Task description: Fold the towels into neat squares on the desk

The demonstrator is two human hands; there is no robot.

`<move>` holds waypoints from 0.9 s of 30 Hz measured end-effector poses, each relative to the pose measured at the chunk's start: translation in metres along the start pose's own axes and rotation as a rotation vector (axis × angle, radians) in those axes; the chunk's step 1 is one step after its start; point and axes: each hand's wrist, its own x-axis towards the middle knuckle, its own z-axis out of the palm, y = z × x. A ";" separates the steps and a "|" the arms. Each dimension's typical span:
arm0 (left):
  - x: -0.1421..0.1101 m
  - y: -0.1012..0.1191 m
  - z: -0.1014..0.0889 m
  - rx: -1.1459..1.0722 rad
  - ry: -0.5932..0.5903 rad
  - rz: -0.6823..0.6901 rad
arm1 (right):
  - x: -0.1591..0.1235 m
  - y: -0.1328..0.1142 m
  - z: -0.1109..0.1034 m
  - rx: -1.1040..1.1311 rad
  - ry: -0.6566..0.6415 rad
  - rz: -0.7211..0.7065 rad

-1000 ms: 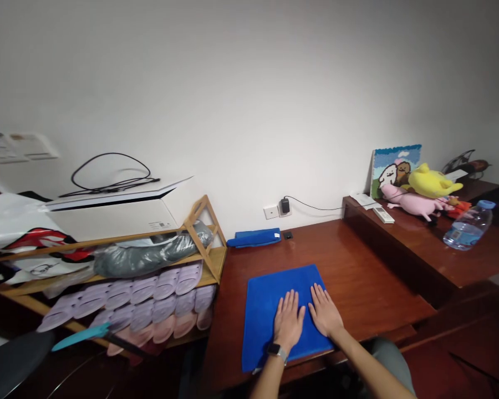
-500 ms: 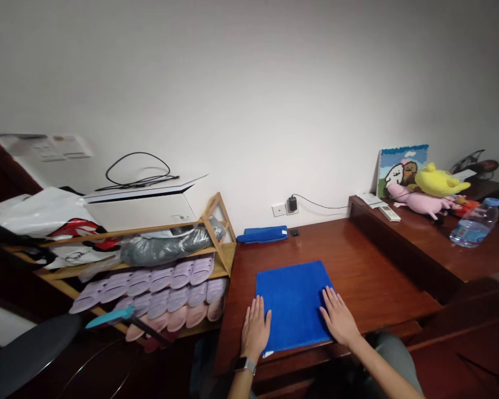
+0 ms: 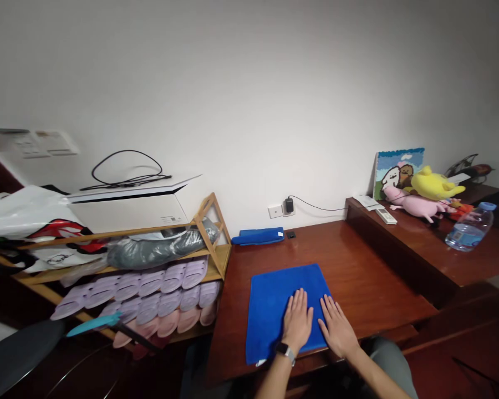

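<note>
A blue towel [image 3: 274, 296] lies spread flat on the dark wooden table [image 3: 357, 277] right in front of me. My left hand [image 3: 297, 321], with a watch on its wrist, rests flat on the towel's near right part, fingers stretched out. Beside it, my right hand [image 3: 337, 328] lies flat at the towel's right edge, partly on the wood, fingers spread. Neither hand holds anything. A second blue towel [image 3: 258, 236], folded into a long strip, sits at the back of the table by the wall.
A bamboo rack [image 3: 208, 233] with several rows of pale slippers [image 3: 149, 293] stands left of the table. Plush toys [image 3: 424, 194], a remote [image 3: 386, 215] and a water bottle [image 3: 468, 227] sit on the raised desk at right. A charger [image 3: 288, 205] is plugged in at the wall.
My left hand has slid from the towel's left edge back to the middle beside my right hand. Both palms stay flat on the towel.
</note>
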 end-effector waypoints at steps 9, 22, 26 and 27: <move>-0.049 -0.094 -0.004 0.100 0.031 -0.215 | 0.000 0.003 0.005 0.031 0.004 0.021; -0.083 -0.146 -0.014 0.154 0.136 -0.321 | 0.024 0.003 0.002 0.027 -0.092 0.086; -0.084 -0.147 -0.015 0.151 0.130 -0.327 | 0.072 -0.005 -0.011 0.042 -0.089 0.100; -0.084 -0.147 -0.016 0.152 0.127 -0.329 | 0.086 -0.007 -0.013 0.043 -0.104 0.109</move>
